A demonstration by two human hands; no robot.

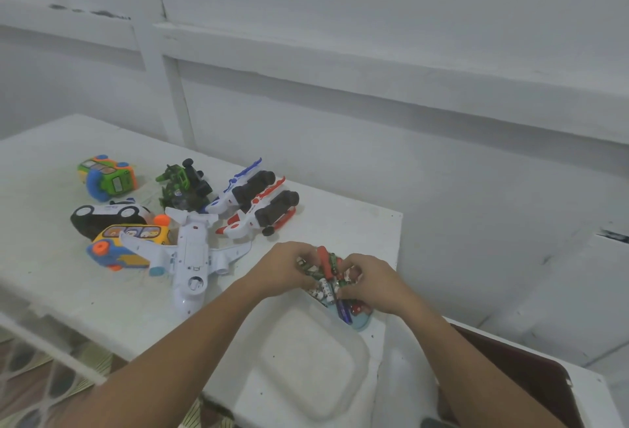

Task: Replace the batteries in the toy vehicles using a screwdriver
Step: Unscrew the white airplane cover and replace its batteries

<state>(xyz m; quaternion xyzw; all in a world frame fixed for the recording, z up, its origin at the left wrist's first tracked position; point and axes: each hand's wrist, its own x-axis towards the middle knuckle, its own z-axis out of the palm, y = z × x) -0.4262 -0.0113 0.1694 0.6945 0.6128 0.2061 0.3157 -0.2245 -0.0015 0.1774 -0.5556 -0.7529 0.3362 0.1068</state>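
A heap of small batteries lies near the table's right edge, with a red-handled screwdriver and a blue-handled screwdriver in it. My left hand and my right hand reach into the heap from either side, fingers curled among the batteries. Whether either hand holds a single battery is hidden. To the left lie the toy vehicles: a white aeroplane, a yellow bus, a black and white car, a green bus, a dark green vehicle and two white helicopters.
A white container lid lies upside down on the white table, just in front of the heap. The table's right edge runs close past my right hand. A dark brown surface sits lower right. White wall panels stand behind.
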